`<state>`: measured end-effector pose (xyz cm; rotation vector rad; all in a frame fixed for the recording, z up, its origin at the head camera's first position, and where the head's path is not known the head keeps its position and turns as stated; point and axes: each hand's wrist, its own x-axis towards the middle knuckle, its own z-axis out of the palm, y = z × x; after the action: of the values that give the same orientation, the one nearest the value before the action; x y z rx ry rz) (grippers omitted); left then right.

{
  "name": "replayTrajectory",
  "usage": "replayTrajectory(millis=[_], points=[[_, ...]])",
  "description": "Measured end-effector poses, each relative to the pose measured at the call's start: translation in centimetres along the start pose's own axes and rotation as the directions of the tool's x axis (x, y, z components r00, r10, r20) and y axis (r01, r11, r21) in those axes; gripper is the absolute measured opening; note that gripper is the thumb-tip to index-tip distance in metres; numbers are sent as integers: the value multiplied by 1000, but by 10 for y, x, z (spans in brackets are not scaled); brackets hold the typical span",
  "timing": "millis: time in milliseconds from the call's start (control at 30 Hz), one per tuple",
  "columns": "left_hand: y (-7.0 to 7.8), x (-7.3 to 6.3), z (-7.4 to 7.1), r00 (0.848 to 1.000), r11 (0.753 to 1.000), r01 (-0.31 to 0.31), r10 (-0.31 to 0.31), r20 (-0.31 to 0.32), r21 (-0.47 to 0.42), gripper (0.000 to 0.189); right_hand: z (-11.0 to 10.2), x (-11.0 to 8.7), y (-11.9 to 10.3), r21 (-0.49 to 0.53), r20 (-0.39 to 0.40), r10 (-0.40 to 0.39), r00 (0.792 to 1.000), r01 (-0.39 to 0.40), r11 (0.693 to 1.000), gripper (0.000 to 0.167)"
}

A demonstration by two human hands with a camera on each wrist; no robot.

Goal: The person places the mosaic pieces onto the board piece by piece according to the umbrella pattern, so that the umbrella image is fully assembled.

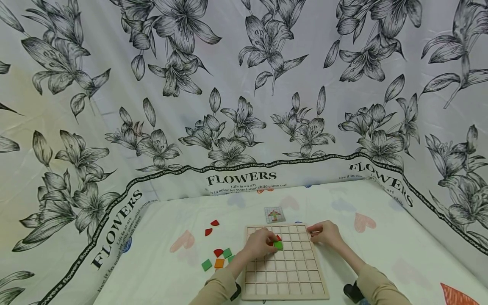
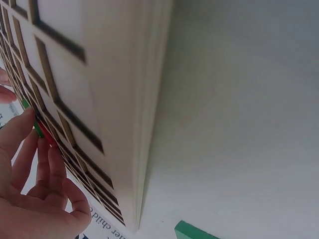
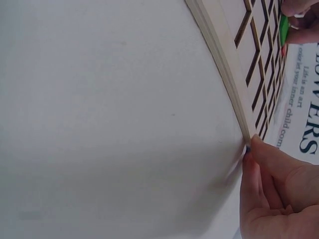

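Observation:
A wooden grid board (image 1: 285, 291) lies on the cloth. My left hand (image 1: 261, 243) reaches over its upper middle, thumb and fingertips pinching a green square tile (image 1: 278, 245) at the grid. In the left wrist view that tile (image 2: 38, 130) shows between thumb and fingers, with a red piece (image 2: 48, 134) right beside it. Red (image 1: 278, 238) also shows just above the green tile in the head view; my fingers partly hide the pieces there. My right hand (image 1: 327, 234) holds the board's edge near the far right corner, its thumb (image 3: 269, 152) on the rim.
Left of the board lie loose green tiles (image 1: 206, 265), an orange tile (image 1: 219, 263) and red quarter-round pieces (image 1: 215, 223). Behind the board is a small card (image 1: 274, 214) picturing a coloured figure on a grid. A flower-printed curtain (image 1: 244, 127) hangs at the back.

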<state>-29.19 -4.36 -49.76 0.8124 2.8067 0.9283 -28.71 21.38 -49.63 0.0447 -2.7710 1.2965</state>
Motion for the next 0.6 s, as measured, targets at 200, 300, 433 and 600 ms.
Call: replayTrajectory(millis=[200,300,433,600], points=[[0,0,-1,1000,1000,-5,5,-5,-2,19,0,-1,-1,-8,-3,-3,1000,3,1000,29],[0,0,-1,1000,1000,-6,6,-7,3,18,0,-1,-2,-10,-5,4,1000,-4,1000,29],[0,0,-1,1000,1000,-6,6,-8,12,18,0,-1,-2,-4,-5,11,1000,-11,1000,28],[1,0,-1,1000,1000,-9,10,-14,17,17,0,-1,-3,-1,-3,7,1000,-7,1000,29]])
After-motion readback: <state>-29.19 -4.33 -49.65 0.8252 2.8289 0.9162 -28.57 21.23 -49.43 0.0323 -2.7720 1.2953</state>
